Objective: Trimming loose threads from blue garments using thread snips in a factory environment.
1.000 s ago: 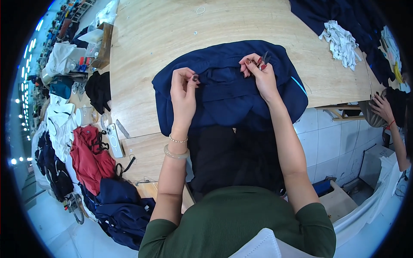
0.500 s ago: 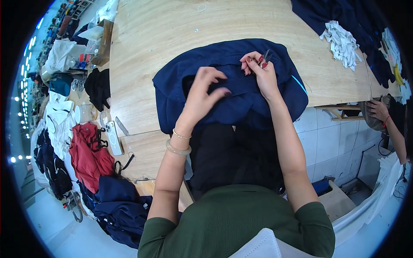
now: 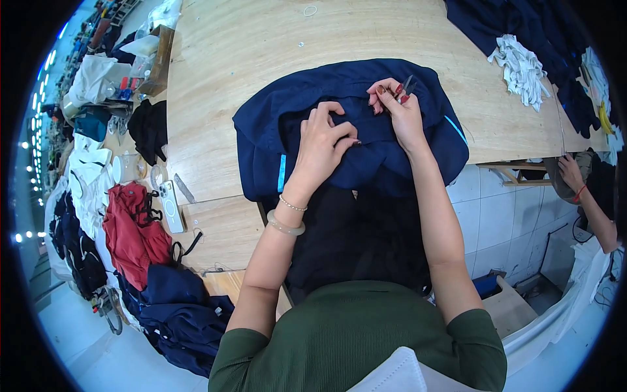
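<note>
A navy garment [image 3: 375, 154] lies on the desk [image 3: 255, 39]. Left of its middle, the left hand [image 3: 322, 140] keeps a narrow grip, contents unclear; toward its right, the right hand [image 3: 401, 112] holds scissors [image 3: 409, 83].

Pale wooden tabletop [image 3: 215, 130]; thin whitish ring [image 3: 310, 6] at top of view. Crumpled white cloth [image 3: 519, 68] at right. Left side: red cloth item [image 3: 136, 235] with black straps, phone [image 3: 172, 212] lying back-up beside it, grey strip [image 3: 184, 188] near phone, black cloth [image 3: 149, 130], wooden box [image 3: 159, 65] farther up. Below tabletop, right: white tiles [image 3: 499, 202].
</note>
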Available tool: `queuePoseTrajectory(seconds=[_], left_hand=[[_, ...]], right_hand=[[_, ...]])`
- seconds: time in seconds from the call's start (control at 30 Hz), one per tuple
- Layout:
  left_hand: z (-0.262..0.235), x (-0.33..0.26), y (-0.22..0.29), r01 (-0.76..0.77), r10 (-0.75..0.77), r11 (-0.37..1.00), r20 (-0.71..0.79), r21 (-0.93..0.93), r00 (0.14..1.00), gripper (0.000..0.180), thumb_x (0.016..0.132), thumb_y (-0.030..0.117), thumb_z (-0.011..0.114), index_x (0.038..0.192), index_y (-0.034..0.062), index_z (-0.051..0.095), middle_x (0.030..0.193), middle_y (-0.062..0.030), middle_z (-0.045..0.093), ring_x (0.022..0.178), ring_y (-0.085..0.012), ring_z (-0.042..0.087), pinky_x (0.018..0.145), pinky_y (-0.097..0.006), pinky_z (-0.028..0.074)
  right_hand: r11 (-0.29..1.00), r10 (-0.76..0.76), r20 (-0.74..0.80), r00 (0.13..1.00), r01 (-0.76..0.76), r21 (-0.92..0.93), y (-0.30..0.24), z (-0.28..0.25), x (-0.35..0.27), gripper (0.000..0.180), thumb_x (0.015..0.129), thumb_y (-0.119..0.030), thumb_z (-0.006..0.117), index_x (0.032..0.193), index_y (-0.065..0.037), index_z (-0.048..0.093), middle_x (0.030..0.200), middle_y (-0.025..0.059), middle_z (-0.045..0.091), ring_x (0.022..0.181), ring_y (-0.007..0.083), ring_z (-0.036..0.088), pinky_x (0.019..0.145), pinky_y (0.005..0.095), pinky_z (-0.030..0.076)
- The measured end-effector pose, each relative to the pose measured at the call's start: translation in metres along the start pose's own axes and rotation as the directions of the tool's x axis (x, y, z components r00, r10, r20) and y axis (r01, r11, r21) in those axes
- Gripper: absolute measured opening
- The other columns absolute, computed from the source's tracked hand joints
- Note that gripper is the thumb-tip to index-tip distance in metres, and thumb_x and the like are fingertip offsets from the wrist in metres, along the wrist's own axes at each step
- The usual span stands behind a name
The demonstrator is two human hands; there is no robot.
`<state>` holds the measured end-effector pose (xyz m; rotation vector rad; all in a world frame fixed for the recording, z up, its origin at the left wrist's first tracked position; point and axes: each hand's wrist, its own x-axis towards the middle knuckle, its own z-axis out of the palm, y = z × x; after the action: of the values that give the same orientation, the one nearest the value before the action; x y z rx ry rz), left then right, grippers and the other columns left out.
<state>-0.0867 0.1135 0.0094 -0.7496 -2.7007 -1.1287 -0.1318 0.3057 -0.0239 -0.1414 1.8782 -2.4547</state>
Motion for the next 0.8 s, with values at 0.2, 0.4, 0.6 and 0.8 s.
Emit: queuePoseTrajectory(seconds=[0.2,0.4,0.6,0.8], left_hand=[[-0.018,-0.018,0.004,0.098,-0.611,0.661,-0.458,-0.744,0.646,0.005,0.096,0.006,0.054,0.092,0.0039,0.054,0.082,-0.0022,0.053,0.068,-0.0075,0.050,0.064,-0.020,0.044],[0.007,-0.055,0.055,0.549,-0.711,-0.191,0.501,-0.813,0.494,0.010,0.098,0.013,0.054,0.103,0.0060,0.059,0.108,-0.0080,0.066,0.075,-0.0088,0.060,0.065,-0.021,0.048],[0.021,-0.043,0.033,0.359,-0.643,-0.385,0.526,-0.850,0.557,0.010,0.097,0.019,0.058,0.102,0.0113,0.060,0.109,-0.0014,0.066,0.091,-0.0090,0.059,0.069,-0.022,0.045],[0.027,-0.031,0.046,0.145,-0.719,-0.384,0.394,-0.912,0.573,0.008,0.094,0.009,0.058,0.095,0.0020,0.061,0.105,-0.0073,0.064,0.101,-0.0160,0.063,0.081,-0.023,0.053]], right_hand=[[1.000,0.007,-0.002,1.000,-0.007,0.002,-0.002,-0.001,0.001,0.019,0.098,-0.013,0.050,0.094,0.000,0.063,0.077,0.0030,0.060,0.068,0.0080,0.054,0.065,0.0213,0.043],[0.985,0.135,-0.003,0.991,-0.134,0.104,-0.033,0.004,-0.006,0.019,0.100,-0.019,0.050,0.098,-0.003,0.061,0.074,-0.0026,0.052,0.059,0.0028,0.037,0.052,0.0188,0.027],[0.963,0.079,-0.069,0.994,-0.094,-0.253,-0.085,0.021,-0.037,0.025,0.098,-0.029,0.057,0.103,-0.005,0.057,0.083,-0.0011,0.054,0.068,0.0058,0.042,0.059,0.0219,0.034],[0.770,-0.188,-0.081,0.979,0.096,-0.631,-0.080,0.013,-0.062,0.019,0.085,-0.019,0.071,0.091,-0.004,0.061,0.082,0.0033,0.058,0.073,0.0161,0.049,0.066,0.0281,0.038]])
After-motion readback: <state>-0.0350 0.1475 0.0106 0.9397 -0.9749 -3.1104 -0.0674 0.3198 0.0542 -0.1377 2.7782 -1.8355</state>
